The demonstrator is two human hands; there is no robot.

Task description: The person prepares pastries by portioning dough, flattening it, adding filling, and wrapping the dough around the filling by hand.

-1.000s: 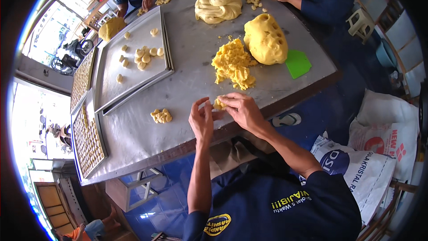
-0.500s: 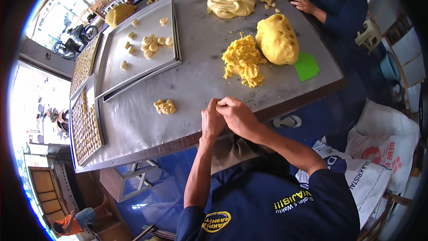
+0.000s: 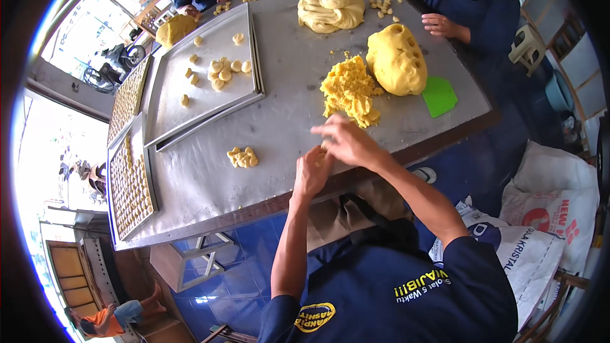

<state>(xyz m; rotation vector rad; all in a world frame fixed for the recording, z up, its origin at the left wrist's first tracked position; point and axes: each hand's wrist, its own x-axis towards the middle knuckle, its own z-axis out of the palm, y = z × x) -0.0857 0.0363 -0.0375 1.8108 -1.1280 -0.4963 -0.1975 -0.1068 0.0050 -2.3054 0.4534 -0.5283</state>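
Note:
My left hand (image 3: pixel 313 170) is curled closed at the near side of the metal table (image 3: pixel 279 121). Whatever lies in its fingers is hidden. Just above it is my right hand (image 3: pixel 349 143), its fingers stretched out and apart, with the thumb side close to the left fingers. Beyond the right hand lies a heap of crumbly yellow filling (image 3: pixel 349 89), next to a large smooth yellow dough mass (image 3: pixel 397 60) and a green scraper (image 3: pixel 439 96). Left of my hands, a cluster of small pale dough pieces (image 3: pixel 243 157) rests on the table.
Stacked metal trays (image 3: pixel 210 114) with round dough balls (image 3: pixel 219 73) stand at left. Filled trays (image 3: pixel 131 184) line the left edge. A pale folded dough (image 3: pixel 330 10) lies farther back. Co-workers' hands (image 3: pixel 440 25) are at the far sides. White sacks (image 3: pixel 527 248) sit at right.
My right hand has lifted slightly off the left and its fingers have straightened. A co-worker's hand has come to small dough pieces at the far right. The view has shifted a little.

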